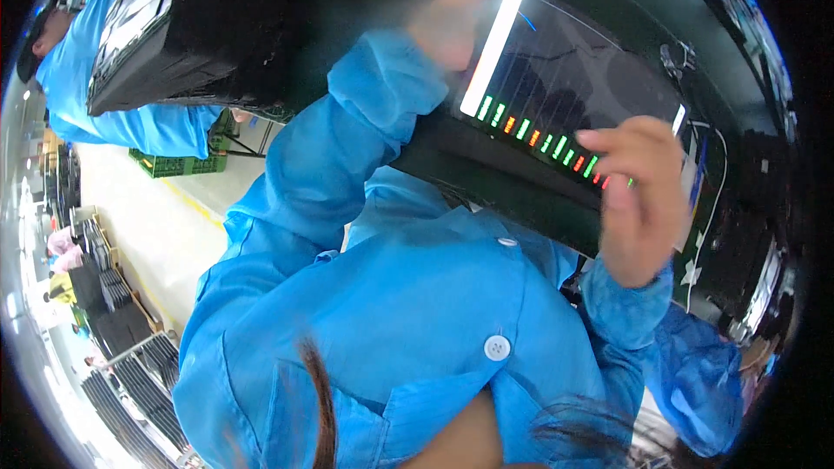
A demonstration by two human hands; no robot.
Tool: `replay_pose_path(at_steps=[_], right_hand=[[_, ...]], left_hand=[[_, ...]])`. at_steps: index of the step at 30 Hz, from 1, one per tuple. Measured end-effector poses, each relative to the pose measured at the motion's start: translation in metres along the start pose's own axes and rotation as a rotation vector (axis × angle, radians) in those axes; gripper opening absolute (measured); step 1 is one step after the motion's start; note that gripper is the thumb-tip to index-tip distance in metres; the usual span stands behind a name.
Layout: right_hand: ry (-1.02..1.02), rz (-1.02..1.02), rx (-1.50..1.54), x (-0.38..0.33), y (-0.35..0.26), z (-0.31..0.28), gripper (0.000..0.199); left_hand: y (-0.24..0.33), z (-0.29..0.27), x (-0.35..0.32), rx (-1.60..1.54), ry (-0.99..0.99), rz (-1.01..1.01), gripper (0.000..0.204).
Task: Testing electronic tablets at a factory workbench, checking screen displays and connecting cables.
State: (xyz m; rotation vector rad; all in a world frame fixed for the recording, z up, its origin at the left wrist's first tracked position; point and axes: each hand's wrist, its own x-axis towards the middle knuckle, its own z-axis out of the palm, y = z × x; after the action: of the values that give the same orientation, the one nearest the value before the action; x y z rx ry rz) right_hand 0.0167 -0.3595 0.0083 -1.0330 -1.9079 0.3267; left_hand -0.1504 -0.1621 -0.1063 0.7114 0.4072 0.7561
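Note:
A dark, glossy display panel (pixel 573 61) lies tilted in front of me. A bright white strip runs down its left edge, and short green and red bars line its near edge. My left hand (pixel 452 22) is by the upper left edge of the panel, blurred, with one finger stretched out past the top of the white strip. Whether it touches the panel I cannot tell. Over the near right corner hovers my right hand (pixel 641 195), its fingers loosely bent and apart above the coloured bars. Nothing shows between its fingers.
A black-covered box-like shape (pixel 191 43) stands to the left. Beyond it are a person in a blue smock (pixel 130 126) and a green crate (pixel 178 162). A white cable (pixel 723 165) hangs at the right. Stacked dark trays (pixel 130 399) stand at the far left.

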Motion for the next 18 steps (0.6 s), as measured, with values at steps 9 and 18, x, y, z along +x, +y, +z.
replay_pose_path(at_steps=[9,18], right_hand=[[-0.240,-0.025,-0.405,-0.018,0.013,0.031,0.007],[-0.063,-0.048,0.132,-0.008,-0.023,-0.007,0.014]], left_hand=[[0.009,0.038,-0.015,0.052,0.226,-0.143,0.042],[0.014,0.044,-0.018,-0.008,0.166,-0.142,0.044]])
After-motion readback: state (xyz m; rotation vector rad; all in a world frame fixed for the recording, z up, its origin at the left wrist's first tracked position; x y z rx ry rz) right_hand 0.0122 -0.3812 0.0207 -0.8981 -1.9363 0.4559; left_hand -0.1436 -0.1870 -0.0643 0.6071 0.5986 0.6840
